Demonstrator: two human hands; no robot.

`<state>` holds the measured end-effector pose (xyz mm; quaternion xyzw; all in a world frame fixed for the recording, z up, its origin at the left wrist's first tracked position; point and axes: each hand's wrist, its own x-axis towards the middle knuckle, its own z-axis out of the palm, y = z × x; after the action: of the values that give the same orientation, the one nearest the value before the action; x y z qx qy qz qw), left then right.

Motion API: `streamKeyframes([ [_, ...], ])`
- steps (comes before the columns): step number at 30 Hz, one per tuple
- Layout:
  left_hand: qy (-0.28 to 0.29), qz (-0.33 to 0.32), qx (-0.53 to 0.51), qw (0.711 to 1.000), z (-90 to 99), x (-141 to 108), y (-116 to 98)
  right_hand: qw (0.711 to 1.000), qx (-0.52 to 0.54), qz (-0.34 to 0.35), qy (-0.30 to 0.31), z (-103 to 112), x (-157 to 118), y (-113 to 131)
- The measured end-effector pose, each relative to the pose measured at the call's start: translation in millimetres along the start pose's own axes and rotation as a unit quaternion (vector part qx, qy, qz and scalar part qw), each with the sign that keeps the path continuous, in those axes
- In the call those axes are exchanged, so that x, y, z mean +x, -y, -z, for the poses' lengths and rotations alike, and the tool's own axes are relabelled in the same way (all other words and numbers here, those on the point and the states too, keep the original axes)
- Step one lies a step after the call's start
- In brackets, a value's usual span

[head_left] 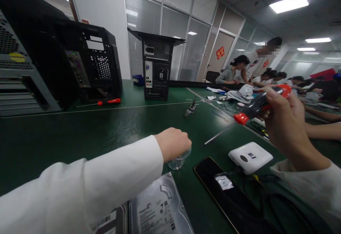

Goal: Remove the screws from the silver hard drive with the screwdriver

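Observation:
My right hand (286, 120) is wrapped round a red and black screwdriver (259, 104), whose long shaft points down to the left above the green table. Over a small clear plastic cup (177, 162), my left hand (174, 143) is closed, knuckles up; its fingertips are hidden, and what they hold, if anything, does not show. Below the left sleeve lies a silver hard drive (160, 209), with a second drive (113, 221) partly covered by that sleeve. A black phone (213, 188) and a white box (250, 157) marked 18 lie to the right of the cup.
Open computer cases (93, 63) stand at the left, and another black case (157, 67) farther back. A red-handled screwdriver (109, 101) lies near them. A small metal tool (190, 109) stands mid-table. Black cables (266, 195) run at the right. People (234, 70) sit and stand beyond.

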<state>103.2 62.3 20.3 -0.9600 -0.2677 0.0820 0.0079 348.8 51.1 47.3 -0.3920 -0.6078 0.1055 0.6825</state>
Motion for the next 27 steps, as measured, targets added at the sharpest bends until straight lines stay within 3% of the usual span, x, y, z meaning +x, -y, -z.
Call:
streamKeyframes([
  [4,0.106,0.006,-0.003,0.994,10.0,15,-4,1.0,0.009,-0.01,-0.015,0,-2,3],
  [7,0.146,0.004,-0.017,0.989,9.5,21,1,1.0,0.006,-0.019,-0.022,1,-5,5],
  [13,0.145,-0.033,-0.041,0.988,-5.6,16,12,1.0,-0.007,-0.014,-0.01,1,-9,10],
  [18,0.146,-0.024,-0.033,0.988,-5.3,13,5,1.0,-0.015,-0.002,-0.007,0,-10,12],
  [22,0.19,0.011,-0.019,0.982,-2.3,19,-3,1.0,-0.021,0.008,0.004,0,-11,13],
  [27,0.217,0.012,-0.045,0.975,-15.4,31,4,0.999,-0.033,0.021,0.013,2,-11,12],
])
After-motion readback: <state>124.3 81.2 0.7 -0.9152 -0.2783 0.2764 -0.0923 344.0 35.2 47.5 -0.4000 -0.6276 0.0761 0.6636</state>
